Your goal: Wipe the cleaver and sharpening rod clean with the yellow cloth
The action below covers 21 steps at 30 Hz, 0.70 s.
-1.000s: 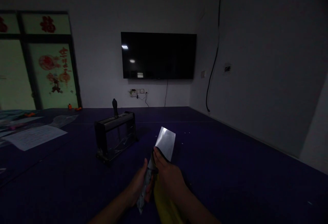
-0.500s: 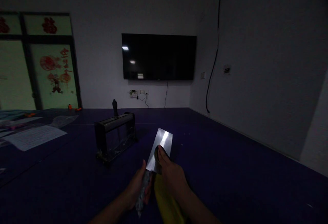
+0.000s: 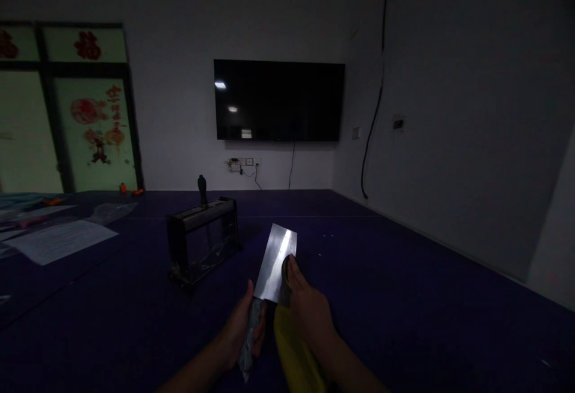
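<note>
My left hand (image 3: 236, 326) is wrapped round the grey handle of a cleaver (image 3: 272, 261), which seems covered in clear plastic. The cleaver's broad, shiny blade tilts up and away from me, above the purple tabletop. My right hand (image 3: 311, 315) is closed on a yellow cloth (image 3: 291, 351). With its fingertips it holds a dark-looking fold of the cloth at the blade's right edge, near the middle of its length. The rest of the cloth hangs below the palm. Fingers on the far side of the blade and handle are partly hidden.
Left of the cleaver, a black frame-like holder (image 3: 202, 216) with clear sides stands on the purple table (image 3: 404, 297), a black handle (image 3: 202, 189) sticking up from it. Printed paper (image 3: 63, 241) and a clear plastic bag (image 3: 111, 212) lie farther left. A wall borders the right side.
My right hand has slid the cloth rightward across the blade, from its middle to its right edge. The blade has shifted slightly left; my left hand keeps its hold.
</note>
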Available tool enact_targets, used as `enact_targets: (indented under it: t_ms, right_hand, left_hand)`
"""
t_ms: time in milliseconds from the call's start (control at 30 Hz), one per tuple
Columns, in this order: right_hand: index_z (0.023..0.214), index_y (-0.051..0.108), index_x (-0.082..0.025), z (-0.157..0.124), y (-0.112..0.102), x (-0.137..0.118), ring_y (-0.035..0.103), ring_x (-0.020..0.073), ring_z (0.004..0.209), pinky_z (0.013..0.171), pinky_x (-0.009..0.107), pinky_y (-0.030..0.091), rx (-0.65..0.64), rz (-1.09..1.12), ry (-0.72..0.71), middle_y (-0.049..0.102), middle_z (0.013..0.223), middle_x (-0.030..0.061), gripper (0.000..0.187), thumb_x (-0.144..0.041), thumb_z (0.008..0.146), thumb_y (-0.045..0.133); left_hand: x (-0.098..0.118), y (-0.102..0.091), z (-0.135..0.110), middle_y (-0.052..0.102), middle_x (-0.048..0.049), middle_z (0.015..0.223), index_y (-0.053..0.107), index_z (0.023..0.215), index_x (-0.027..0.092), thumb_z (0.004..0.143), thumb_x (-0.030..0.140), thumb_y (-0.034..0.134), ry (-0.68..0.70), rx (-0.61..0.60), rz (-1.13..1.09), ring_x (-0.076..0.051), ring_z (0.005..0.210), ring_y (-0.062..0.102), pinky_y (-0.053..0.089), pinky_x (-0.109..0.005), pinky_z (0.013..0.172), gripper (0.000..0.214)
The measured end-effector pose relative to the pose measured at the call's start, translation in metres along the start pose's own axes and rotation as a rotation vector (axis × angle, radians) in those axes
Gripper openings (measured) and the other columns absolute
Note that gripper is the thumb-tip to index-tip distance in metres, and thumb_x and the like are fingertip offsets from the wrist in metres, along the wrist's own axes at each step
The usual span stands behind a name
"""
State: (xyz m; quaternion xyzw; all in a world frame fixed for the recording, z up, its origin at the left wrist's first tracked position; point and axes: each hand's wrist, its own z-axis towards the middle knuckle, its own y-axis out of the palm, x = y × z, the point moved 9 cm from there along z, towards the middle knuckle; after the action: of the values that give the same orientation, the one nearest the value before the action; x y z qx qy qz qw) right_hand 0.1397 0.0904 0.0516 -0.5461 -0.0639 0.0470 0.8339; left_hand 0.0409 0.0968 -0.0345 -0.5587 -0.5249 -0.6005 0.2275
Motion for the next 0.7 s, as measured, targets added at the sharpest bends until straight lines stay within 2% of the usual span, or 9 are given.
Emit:
enact_targets:
  t_ms: [300,433,700]
  right_hand:
    - [0.140,0.028,-0.016,-0.002,-0.005,0.002,0.067,0.0155,0.081,0.057,0.023,0.053,0.014,0.003,0.008,0.015,0.148,0.0084,0.069,0.003,0.074,0.031]
    - [0.139,0.029,-0.017,-0.001,-0.010,0.007,0.067,0.0142,0.078,0.057,0.022,0.052,0.013,-0.030,0.040,0.015,0.149,0.0065,0.065,0.001,0.077,0.030]
    - [0.140,0.027,-0.011,0.000,-0.013,0.000,0.067,0.0132,0.074,0.057,0.022,0.052,0.025,-0.016,0.019,0.016,0.148,0.0131,0.064,0.001,0.077,0.030]
  left_hand:
    - [-0.001,0.004,0.000,0.037,0.0052,0.030,0.046,0.057,0.018,0.077,0.074,0.015,-0.033,-0.070,-0.021,-0.009,0.020,0.033,0.024,-0.018,0.025,0.067]
    - [-0.002,0.008,-0.002,0.038,0.0055,0.031,0.047,0.059,0.018,0.077,0.074,0.017,-0.044,-0.111,0.002,-0.009,0.020,0.034,0.025,-0.018,0.025,0.066]
    - [-0.008,0.007,-0.001,0.037,0.0054,0.030,0.047,0.059,0.018,0.070,0.081,0.018,-0.054,-0.103,0.130,-0.011,0.021,0.037,0.026,-0.019,0.024,0.070]
